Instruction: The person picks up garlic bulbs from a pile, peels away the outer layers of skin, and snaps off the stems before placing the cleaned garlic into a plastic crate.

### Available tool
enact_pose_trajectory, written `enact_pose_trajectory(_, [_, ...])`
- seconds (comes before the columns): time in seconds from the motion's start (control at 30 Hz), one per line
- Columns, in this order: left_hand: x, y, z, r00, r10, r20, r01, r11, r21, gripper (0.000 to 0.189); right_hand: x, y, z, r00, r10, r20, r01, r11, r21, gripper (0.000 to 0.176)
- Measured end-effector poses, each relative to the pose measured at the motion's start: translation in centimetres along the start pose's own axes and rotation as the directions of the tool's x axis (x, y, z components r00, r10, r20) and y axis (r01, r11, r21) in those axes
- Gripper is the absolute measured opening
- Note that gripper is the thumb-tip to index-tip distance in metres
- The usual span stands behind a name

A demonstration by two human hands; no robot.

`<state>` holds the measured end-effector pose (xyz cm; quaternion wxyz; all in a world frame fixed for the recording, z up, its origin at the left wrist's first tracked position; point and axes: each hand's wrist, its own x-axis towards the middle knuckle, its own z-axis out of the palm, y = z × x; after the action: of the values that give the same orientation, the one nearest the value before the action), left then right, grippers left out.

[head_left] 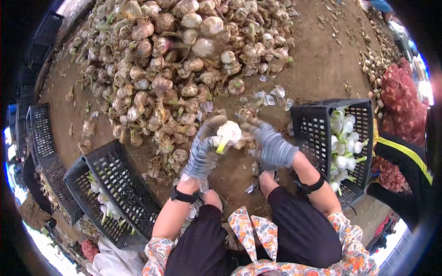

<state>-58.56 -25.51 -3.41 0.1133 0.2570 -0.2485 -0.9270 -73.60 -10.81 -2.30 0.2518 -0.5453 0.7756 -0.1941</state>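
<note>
A peeled white garlic bulb with a short green stem sits in the fingers of my left hand, which wears a grey striped glove. My right hand, gloved the same way, is just to the right of the bulb. Its fingers reach toward the bulb and are smeared by motion. Brownish skin shows between the two hands, below the bulb. Right in front of both hands rises a big pile of unpeeled garlic with dirty outer skins and dry stalks.
A black crate of white garlic stands at the right, another black crate with garlic at the left. Loose peels lie on the dirt floor. Red mesh sacks and a person's dark sleeve with a yellow stripe are far right.
</note>
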Motion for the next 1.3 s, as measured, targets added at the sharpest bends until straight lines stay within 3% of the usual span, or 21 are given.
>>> enact_pose_trajectory(0.03, [0.1, 0.2, -0.3, 1.000, -0.005, -0.003, 0.005, 1.000, -0.001, 0.059, 0.2, -0.2, -0.2, 1.000, 0.003, 0.003, -0.003, 1.000, 0.003, 0.038])
enact_pose_trajectory(0.07, [0.2, 0.3, -0.4, 0.999, 0.018, 0.034, -0.022, 0.992, 0.121, 0.060, 0.6, -0.2, -0.7, 0.992, 0.113, -0.047, -0.085, 0.910, 0.407, 0.038])
enact_pose_trajectory(0.1, [0.3, 0.4, -0.3, 0.997, 0.034, 0.074, -0.051, 0.969, 0.240, 0.062, 0.9, -0.4, -1.2, 0.970, 0.238, -0.049, -0.124, 0.658, 0.743, 0.039])
enact_pose_trajectory(0.2, [-0.2, 0.8, 1.4, 0.993, 0.008, 0.116, -0.060, 0.888, 0.455, 0.058, 1.8, -1.4, -1.3, 0.956, 0.245, 0.162, -0.282, 0.612, 0.739, 0.036])
enact_pose_trajectory(0.23, [-0.3, 0.5, 2.2, 0.991, 0.116, 0.070, -0.135, 0.856, 0.499, 0.053, 1.9, -2.6, -2.0, 0.918, 0.324, 0.228, -0.352, 0.402, 0.846, 0.031])
enact_pose_trajectory(0.33, [-0.5, -1.0, 1.8, 0.957, 0.289, -0.027, -0.220, 0.782, 0.583, 0.045, 1.5, -1.7, -0.3, 0.919, 0.391, 0.058, -0.215, 0.372, 0.903, 0.030])
enact_pose_trajectory(0.4, [-0.6, -1.7, 2.1, 0.901, 0.415, 0.131, -0.385, 0.620, 0.684, 0.048, 1.4, -1.6, 0.4, 0.905, 0.426, 0.011, -0.197, 0.396, 0.897, 0.029])
enact_pose_trajectory(0.43, [-0.9, -1.4, 2.7, 0.894, 0.423, 0.147, -0.384, 0.557, 0.736, 0.047, 1.3, -1.6, 0.6, 0.910, 0.414, -0.030, -0.203, 0.507, 0.838, 0.027])
enact_pose_trajectory(0.53, [-0.9, -1.6, 2.7, 0.925, 0.380, -0.004, -0.299, 0.734, 0.610, 0.042, 0.9, -2.6, -0.6, 0.917, 0.397, -0.030, -0.270, 0.676, 0.685, 0.021])
enact_pose_trajectory(0.6, [-1.0, -1.1, 2.1, 0.967, 0.238, -0.085, -0.158, 0.832, 0.532, 0.037, 0.8, -2.7, -2.0, 0.866, 0.417, 0.276, -0.393, 0.226, 0.891, 0.021])
enact_pose_trajectory(0.63, [-1.1, -0.9, 2.2, 0.978, 0.181, -0.100, -0.111, 0.868, 0.483, 0.036, 0.9, -2.4, -2.5, 0.896, 0.400, 0.192, -0.362, 0.407, 0.839, 0.022])
enact_pose_trajectory(0.73, [-0.9, -1.3, 2.3, 0.985, 0.115, -0.129, -0.058, 0.923, 0.381, 0.037, 1.1, -1.7, -2.8, 0.936, 0.351, 0.027, -0.236, 0.566, 0.790, 0.020])
enact_pose_trajectory(0.8, [-0.9, -1.5, 2.4, 0.973, 0.189, -0.130, -0.116, 0.894, 0.434, 0.038, 0.9, -2.0, -2.1, 0.934, 0.355, -0.034, -0.174, 0.537, 0.825, 0.020])
enact_pose_trajectory(0.87, [-1.0, -1.5, 2.5, 0.973, 0.209, -0.094, -0.145, 0.879, 0.455, 0.040, 1.0, -2.7, -1.7, 0.949, 0.303, -0.084, -0.202, 0.792, 0.577, 0.023])
enact_pose_trajectory(0.93, [-1.0, -1.6, 2.1, 0.973, 0.224, -0.060, -0.169, 0.863, 0.477, 0.042, 1.0, -2.7, -1.9, 0.934, 0.356, -0.025, -0.274, 0.759, 0.591, 0.026])
enact_pose_trajectory(1.03, [-0.9, -1.8, 1.3, 0.987, 0.055, -0.148, -0.014, 0.964, 0.264, 0.045, 0.7, -1.4, -2.4, 0.948, 0.213, 0.238, -0.304, 0.372, 0.877, 0.025])
enact_pose_trajectory(1.13, [-1.0, -1.2, 1.9, 0.979, 0.075, -0.189, -0.004, 0.936, 0.352, 0.040, 0.7, -1.6, -2.1, 0.952, 0.286, 0.108, -0.228, 0.430, 0.873, 0.021])
enact_pose_trajectory(1.17, [-0.9, -1.3, 1.9, 0.979, 0.076, -0.188, -0.005, 0.936, 0.351, 0.040, 0.6, -2.3, -2.0, 0.881, 0.432, 0.190, -0.335, 0.288, 0.897, 0.023])
enact_pose_trajectory(1.2, [-0.8, -1.4, 1.9, 0.973, 0.155, -0.173, -0.066, 0.897, 0.437, 0.038, 0.6, -3.2, -2.6, 0.881, 0.434, 0.189, -0.334, 0.288, 0.898, 0.023])
enact_pose_trajectory(1.27, [-0.8, -1.7, 1.8, 0.962, 0.231, -0.146, -0.124, 0.845, 0.521, 0.036, 0.6, -4.8, -3.7, 0.888, 0.436, 0.145, -0.419, 0.640, 0.644, 0.026])
enact_pose_trajectory(1.3, [-1.0, -1.7, 2.0, 0.957, 0.255, -0.140, -0.153, 0.850, 0.504, 0.036, 0.8, -4.7, -2.6, 0.931, 0.334, -0.147, -0.178, 0.768, 0.616, 0.029])
